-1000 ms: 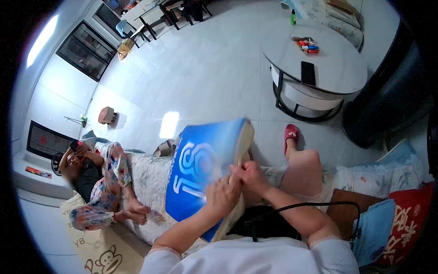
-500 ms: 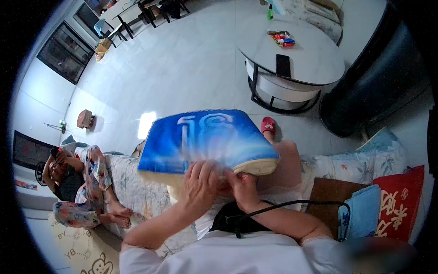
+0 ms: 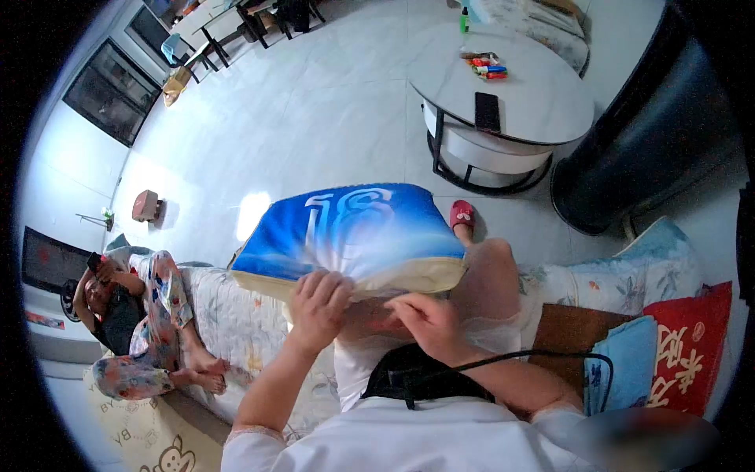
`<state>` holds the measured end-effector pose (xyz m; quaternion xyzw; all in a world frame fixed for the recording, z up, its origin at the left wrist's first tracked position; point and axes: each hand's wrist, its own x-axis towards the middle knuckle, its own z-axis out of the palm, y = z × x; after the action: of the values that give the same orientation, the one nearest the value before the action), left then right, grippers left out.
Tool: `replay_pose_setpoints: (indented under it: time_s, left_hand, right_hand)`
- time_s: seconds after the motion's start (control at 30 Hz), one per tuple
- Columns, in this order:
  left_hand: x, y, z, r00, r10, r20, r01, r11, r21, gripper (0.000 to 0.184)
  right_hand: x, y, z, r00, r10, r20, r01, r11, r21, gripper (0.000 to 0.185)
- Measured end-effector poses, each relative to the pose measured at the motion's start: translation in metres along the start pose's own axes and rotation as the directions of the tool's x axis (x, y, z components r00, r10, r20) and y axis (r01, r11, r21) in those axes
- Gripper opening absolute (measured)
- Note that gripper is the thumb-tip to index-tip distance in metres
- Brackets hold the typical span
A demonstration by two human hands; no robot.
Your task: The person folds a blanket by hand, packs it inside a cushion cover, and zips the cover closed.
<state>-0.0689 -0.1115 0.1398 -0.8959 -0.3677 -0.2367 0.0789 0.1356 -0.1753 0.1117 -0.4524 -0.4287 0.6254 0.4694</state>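
A blue cushion (image 3: 346, 228) with large pale digits and a cream edge rests across my lap, its top sloping away from me. On its near edge, left of the middle, my left hand (image 3: 318, 307) grips the cushion with bent fingers. My right hand (image 3: 429, 322) is just off the same edge, thumb and fingers pinched together. Whatever may lie in that pinch is too small to make out.
A round table (image 3: 543, 86) ahead carries a phone (image 3: 487, 112) and markers (image 3: 489, 69). Beside me on the sofa are a folded blue cloth (image 3: 621, 358) and a red cushion (image 3: 692, 346). Another person (image 3: 130, 307) sits at left. A black cord (image 3: 535, 350) crosses my right forearm.
My right hand has come away from the cushion's near edge, toward me and slightly right. My left hand has shifted a little left along with the cushion, which is tilted differently.
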Motion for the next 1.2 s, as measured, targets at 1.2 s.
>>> replay_pose_setpoints:
  time_s: [1.2]
  left_hand:
    - [0.088,0.077,-0.060,0.996,-0.033,-0.088,-0.034,0.746,-0.665,0.044]
  right_hand:
    - [0.015,-0.136,-0.079,0.883,-0.396,0.252,0.470,0.747,-0.470,0.053]
